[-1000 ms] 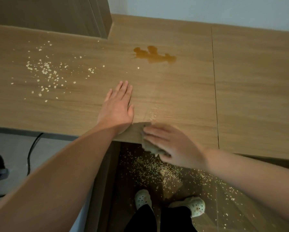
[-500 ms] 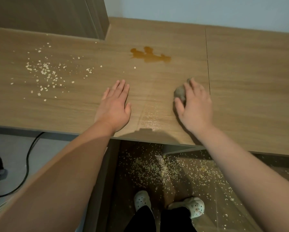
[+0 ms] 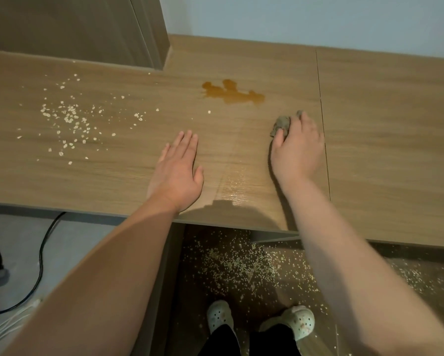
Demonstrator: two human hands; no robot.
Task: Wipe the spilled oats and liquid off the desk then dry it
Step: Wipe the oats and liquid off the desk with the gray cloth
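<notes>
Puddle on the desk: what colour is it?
The puddle is a glossy amber-brown; the head view, the only one, shows it.

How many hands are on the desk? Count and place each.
2. The left hand lies flat near the front edge; the right hand grips a cloth near the brown puddle.

left hand [image 3: 176, 173]: flat, fingers straight | right hand [image 3: 296, 150]: fingers curled, apparently gripping cloth [image 3: 281, 124]

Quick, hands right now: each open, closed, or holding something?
Left hand: open, flat on the light wooden desk.
Right hand: gripping a crumpled grey cloth.
</notes>
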